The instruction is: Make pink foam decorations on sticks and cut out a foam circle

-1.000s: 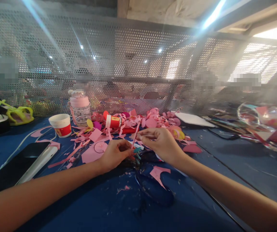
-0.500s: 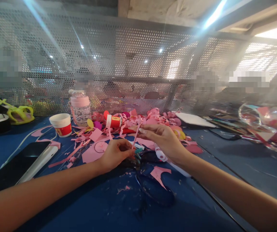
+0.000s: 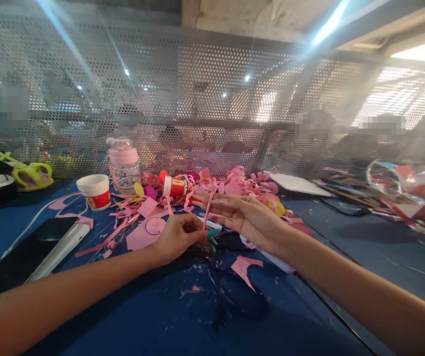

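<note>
My left hand point(image 3: 179, 235) pinches the lower end of a thin pink strip point(image 3: 208, 210), which stands up at a slight tilt. A small teal piece point(image 3: 213, 232) shows at its base, by my fingertips. Behind and to the right of the strip, my right hand point(image 3: 247, 215) has its fingers stretched out and slightly apart. Whether those fingers touch the strip I cannot tell. Below the hands lies what looks like a pair of dark scissors point(image 3: 259, 304), their blades hidden. A pink paper offcut point(image 3: 247, 271) with a curved cut rests beside them.
Pink paper scraps point(image 3: 234, 185) are heaped behind my hands, with a tipped red-and-white paper cup point(image 3: 175, 187) among them. To the left stand another paper cup point(image 3: 93, 193), a pink-lidded bottle point(image 3: 124, 165) and a phone point(image 3: 30, 252). A clear plastic bag point(image 3: 416, 193) lies at right.
The fingers of my right hand have opened out and shifted slightly down and left, now reaching behind the strip. My left hand keeps its pinch and has hardly moved.
</note>
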The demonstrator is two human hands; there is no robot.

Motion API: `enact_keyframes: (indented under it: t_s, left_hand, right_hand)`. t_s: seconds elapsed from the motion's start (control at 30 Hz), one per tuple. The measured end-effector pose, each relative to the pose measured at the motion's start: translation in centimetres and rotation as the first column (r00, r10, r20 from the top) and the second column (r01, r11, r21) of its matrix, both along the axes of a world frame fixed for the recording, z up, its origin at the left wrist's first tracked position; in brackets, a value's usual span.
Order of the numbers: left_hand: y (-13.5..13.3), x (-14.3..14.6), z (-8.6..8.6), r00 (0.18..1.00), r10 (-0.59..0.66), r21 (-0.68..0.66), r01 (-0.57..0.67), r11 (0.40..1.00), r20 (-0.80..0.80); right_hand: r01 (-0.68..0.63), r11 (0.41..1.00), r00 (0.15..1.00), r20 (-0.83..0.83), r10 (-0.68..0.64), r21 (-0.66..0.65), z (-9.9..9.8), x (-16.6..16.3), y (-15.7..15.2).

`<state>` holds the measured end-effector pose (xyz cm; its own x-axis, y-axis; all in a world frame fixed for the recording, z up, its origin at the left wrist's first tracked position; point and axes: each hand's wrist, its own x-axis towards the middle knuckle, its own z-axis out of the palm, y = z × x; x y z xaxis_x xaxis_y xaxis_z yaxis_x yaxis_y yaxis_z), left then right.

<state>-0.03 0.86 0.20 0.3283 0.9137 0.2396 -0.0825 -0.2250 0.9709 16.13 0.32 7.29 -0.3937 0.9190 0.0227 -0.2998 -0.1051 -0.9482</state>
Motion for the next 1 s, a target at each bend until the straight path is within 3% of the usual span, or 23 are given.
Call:
enact_keyframes:
  t_s: [0.23, 1.0]
  left_hand:
    - [0.06, 0.08, -0.31, 1.000, -0.013, -0.007, 0.013, 1.000, 0.021]
    - [0.03, 0.13, -0.40, 0.999, -0.020, -0.013, 0.021, 1.000, 0.041]
  right_hand:
    - [0.077, 0.977, 0.997, 0.005, -0.078, -0.198, 0.55, -0.27, 0.03]
    - [0.047, 0.978, 0.998, -0.027, -0.054, -0.204, 0.52, -0.51, -0.21]
